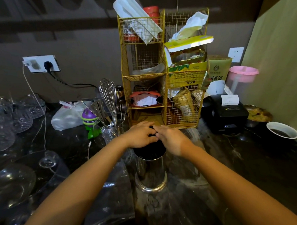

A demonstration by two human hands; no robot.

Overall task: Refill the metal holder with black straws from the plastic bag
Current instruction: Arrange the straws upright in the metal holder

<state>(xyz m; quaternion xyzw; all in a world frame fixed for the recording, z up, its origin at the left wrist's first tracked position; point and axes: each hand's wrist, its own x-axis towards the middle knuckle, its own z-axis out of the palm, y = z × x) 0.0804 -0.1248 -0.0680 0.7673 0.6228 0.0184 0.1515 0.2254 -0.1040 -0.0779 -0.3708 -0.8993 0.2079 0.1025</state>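
Observation:
A shiny metal holder (150, 173) stands upright on the dark counter in the middle of the head view. A thick bundle of black straws (148, 150) fills it and sticks out of its rim. My left hand (141, 135) rests curled on top of the straw ends from the left. My right hand (171, 138) presses on the same straw tops from the right, fingertips touching the left hand. A clear plastic bag (112, 195) lies flat on the counter just left of the holder, under my left forearm.
A yellow wire rack (161, 74) stuffed with packets stands right behind the holder. A glass with a whisk (110, 103) and spoons is at the back left. Glassware (14, 182) crowds the left side. A black receipt printer (226, 114) and a paper cup (283, 130) sit right.

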